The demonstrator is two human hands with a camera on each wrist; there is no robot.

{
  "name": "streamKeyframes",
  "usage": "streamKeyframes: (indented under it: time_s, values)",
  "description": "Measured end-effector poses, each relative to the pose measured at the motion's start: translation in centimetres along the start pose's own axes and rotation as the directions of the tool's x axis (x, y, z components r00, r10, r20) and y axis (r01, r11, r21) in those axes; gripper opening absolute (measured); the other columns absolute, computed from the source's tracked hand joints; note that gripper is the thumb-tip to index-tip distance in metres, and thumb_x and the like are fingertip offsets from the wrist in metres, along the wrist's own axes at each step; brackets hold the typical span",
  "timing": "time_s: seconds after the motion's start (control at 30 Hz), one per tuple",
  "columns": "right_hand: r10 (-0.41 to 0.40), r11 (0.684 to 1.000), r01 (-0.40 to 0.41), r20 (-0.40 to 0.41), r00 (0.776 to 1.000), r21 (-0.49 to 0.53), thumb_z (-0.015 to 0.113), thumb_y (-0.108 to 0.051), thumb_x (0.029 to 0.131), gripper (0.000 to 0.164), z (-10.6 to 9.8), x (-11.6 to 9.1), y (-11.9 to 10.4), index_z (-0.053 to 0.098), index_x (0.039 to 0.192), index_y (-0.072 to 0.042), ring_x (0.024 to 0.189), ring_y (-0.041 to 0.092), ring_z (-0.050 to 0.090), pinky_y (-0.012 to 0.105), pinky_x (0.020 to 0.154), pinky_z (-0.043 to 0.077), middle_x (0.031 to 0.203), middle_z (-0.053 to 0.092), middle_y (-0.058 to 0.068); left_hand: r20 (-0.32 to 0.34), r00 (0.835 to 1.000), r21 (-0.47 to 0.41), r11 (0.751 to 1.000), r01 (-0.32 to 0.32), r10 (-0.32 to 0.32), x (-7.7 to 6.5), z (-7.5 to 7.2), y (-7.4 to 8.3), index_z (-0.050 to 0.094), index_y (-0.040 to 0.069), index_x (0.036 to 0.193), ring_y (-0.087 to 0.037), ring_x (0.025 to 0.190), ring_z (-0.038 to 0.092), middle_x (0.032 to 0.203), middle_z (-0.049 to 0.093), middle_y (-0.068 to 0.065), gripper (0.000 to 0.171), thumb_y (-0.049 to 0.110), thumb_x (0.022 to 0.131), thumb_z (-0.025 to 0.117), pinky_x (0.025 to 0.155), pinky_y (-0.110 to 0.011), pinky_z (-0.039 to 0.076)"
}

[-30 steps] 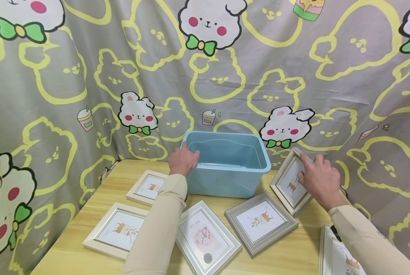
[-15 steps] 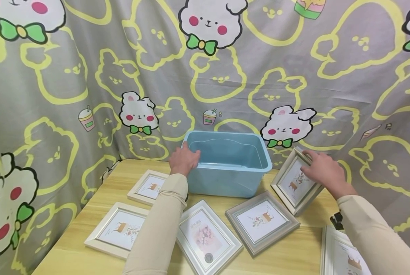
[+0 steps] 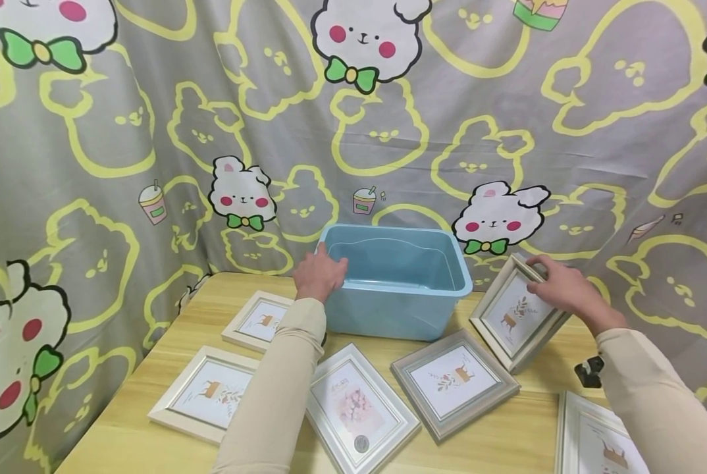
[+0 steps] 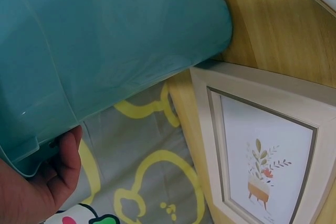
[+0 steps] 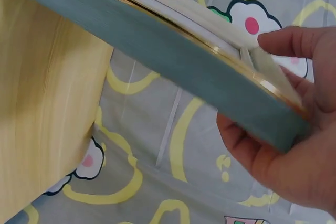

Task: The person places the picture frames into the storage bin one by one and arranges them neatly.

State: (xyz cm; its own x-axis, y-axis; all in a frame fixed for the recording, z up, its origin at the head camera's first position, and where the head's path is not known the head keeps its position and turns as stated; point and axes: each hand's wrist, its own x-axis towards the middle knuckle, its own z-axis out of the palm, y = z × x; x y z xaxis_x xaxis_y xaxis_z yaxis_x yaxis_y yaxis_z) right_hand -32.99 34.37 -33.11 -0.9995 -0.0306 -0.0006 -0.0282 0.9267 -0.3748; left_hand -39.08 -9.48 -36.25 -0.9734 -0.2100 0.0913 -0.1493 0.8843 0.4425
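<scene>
A light blue plastic bin (image 3: 396, 284) stands at the back of the wooden table (image 3: 507, 441). My left hand (image 3: 320, 274) grips the bin's left rim, its thumb (image 4: 67, 157) under the lip (image 4: 31, 153). My right hand (image 3: 562, 284) grips the top corner of a cream picture frame (image 3: 515, 315) that stands tilted on its lower edge, right of the bin. In the right wrist view the fingers (image 5: 286, 40) and palm wrap the frame's grey back edge (image 5: 178, 72).
Several more picture frames lie flat on the table: one by the bin's left (image 3: 257, 320), one at front left (image 3: 205, 393), one in the middle (image 3: 359, 408), a grey one (image 3: 454, 382), one at front right (image 3: 599, 441). A patterned curtain (image 3: 353, 131) hangs close behind.
My right hand slid from the frame's face to its top right corner and took hold; the frame tipped up steeper. The left hand stayed on the bin rim.
</scene>
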Motion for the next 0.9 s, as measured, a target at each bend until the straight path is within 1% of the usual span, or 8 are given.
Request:
streamKeyframes:
  time_s: [0.07, 0.17, 0.33, 0.43, 0.6, 0.77, 0.9]
  values:
    - [-0.008, 0.998, 0.007, 0.023, 1.000, 0.055, 0.049, -0.022, 0.095, 0.057, 0.0, 0.0, 0.0, 0.029, 0.145, -0.006, 0.075, 0.028, 0.063, 0.036, 0.056, 0.051, 0.114, 0.053, 0.036, 0.001, 1.000, -0.001, 1.000, 0.003, -0.003, 0.0, 0.0, 0.0, 0.030, 0.015, 0.150, -0.042, 0.121, 0.054, 0.138, 0.049, -0.021, 0.077, 0.060, 0.088, 0.040, 0.098, -0.056, 0.043]
    - [-0.023, 0.992, 0.017, 0.045, 0.999, 0.123, 0.046, -0.020, 0.097, 0.056, 0.1, 0.1, 0.0, 0.027, 0.147, -0.006, 0.073, 0.024, 0.064, 0.036, 0.057, 0.052, 0.113, 0.052, 0.035, 0.003, 1.000, -0.004, 1.000, 0.009, -0.009, 0.0, 0.0, -0.1, 0.030, 0.015, 0.151, -0.042, 0.121, 0.053, 0.138, 0.049, -0.021, 0.077, 0.060, 0.088, 0.040, 0.099, -0.056, 0.043]
    - [-0.062, 0.970, 0.040, 0.084, 0.995, 0.240, 0.043, -0.017, 0.098, 0.056, 0.2, 0.1, 0.3, 0.023, 0.148, -0.005, 0.080, 0.025, 0.065, 0.036, 0.063, 0.053, 0.116, 0.051, 0.034, 0.002, 1.000, -0.006, 1.000, 0.011, -0.011, 0.0, 0.1, -0.1, 0.030, 0.015, 0.151, -0.042, 0.121, 0.053, 0.138, 0.049, -0.021, 0.077, 0.059, 0.089, 0.041, 0.099, -0.056, 0.043]
    - [-0.086, 0.952, 0.049, 0.108, 0.990, 0.303, 0.045, -0.015, 0.097, 0.057, 0.2, 0.1, 0.4, 0.022, 0.149, -0.004, 0.085, 0.025, 0.066, 0.036, 0.067, 0.053, 0.120, 0.050, 0.034, -0.001, 1.000, -0.004, 1.000, 0.011, -0.011, 0.0, 0.1, 0.0, 0.030, 0.015, 0.151, -0.042, 0.122, 0.053, 0.139, 0.049, -0.021, 0.077, 0.059, 0.089, 0.041, 0.099, -0.055, 0.043]
    - [-0.097, 0.937, 0.048, 0.124, 0.988, 0.347, 0.049, -0.014, 0.095, 0.063, 0.4, 0.1, 0.2, 0.021, 0.151, -0.007, 0.091, 0.025, 0.065, 0.034, 0.070, 0.052, 0.123, 0.050, 0.033, -0.001, 1.000, -0.013, 1.000, 0.007, -0.007, -0.1, 0.0, 0.1, 0.030, 0.015, 0.150, -0.042, 0.122, 0.053, 0.139, 0.049, -0.021, 0.076, 0.058, 0.089, 0.041, 0.100, -0.055, 0.042]
    - [-0.101, 0.926, 0.049, 0.120, 0.988, 0.373, 0.049, -0.012, 0.093, 0.067, 0.8, 0.1, -0.4, 0.018, 0.153, -0.008, 0.092, 0.027, 0.066, 0.036, 0.072, 0.052, 0.120, 0.054, 0.032, -0.005, 1.000, -0.012, 1.000, 0.009, -0.009, -0.1, 0.0, 0.1, 0.031, 0.015, 0.150, -0.041, 0.122, 0.053, 0.138, 0.050, -0.020, 0.076, 0.059, 0.088, 0.041, 0.099, -0.055, 0.043]
    - [-0.093, 0.923, 0.044, 0.110, 0.990, 0.382, 0.049, -0.011, 0.092, 0.069, 1.0, 0.1, -0.9, 0.016, 0.154, -0.008, 0.093, 0.030, 0.066, 0.038, 0.072, 0.053, 0.120, 0.054, 0.033, -0.005, 1.000, -0.009, 1.000, 0.008, -0.008, 0.0, 0.0, 0.1, 0.030, 0.016, 0.151, -0.041, 0.122, 0.054, 0.138, 0.049, -0.020, 0.077, 0.059, 0.088, 0.041, 0.099, -0.055, 0.043]
